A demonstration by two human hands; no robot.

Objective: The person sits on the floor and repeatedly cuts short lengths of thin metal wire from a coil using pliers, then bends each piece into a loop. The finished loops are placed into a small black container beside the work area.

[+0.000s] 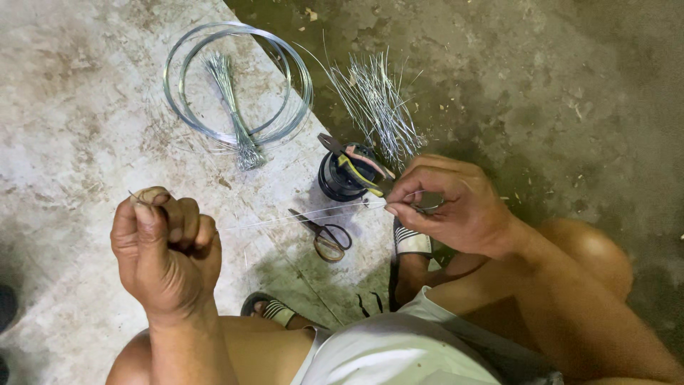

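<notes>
A thin wire (299, 216) runs taut across the middle of the scene, stretched between the two hands above the concrete floor (85, 107). The left hand (165, 246), on the near left, is closed into a fist with the thumb pressed on top, the fingers clamped on one end of the wire, whose tip sticks out past the thumb. The right hand (449, 203), to the right, pinches the other end between thumb and fingertips, the remaining fingers curled together. Just beyond the right hand a pair of pliers (356, 162) lies across a black spool (340, 180). A pair of scissors (324, 235) lies on the floor below the wire. Farther off, a coil of wire (288, 107) rings a tied bundle of cut wires (235, 114), and loose cut wires (377, 107) fan out to its right.
</notes>
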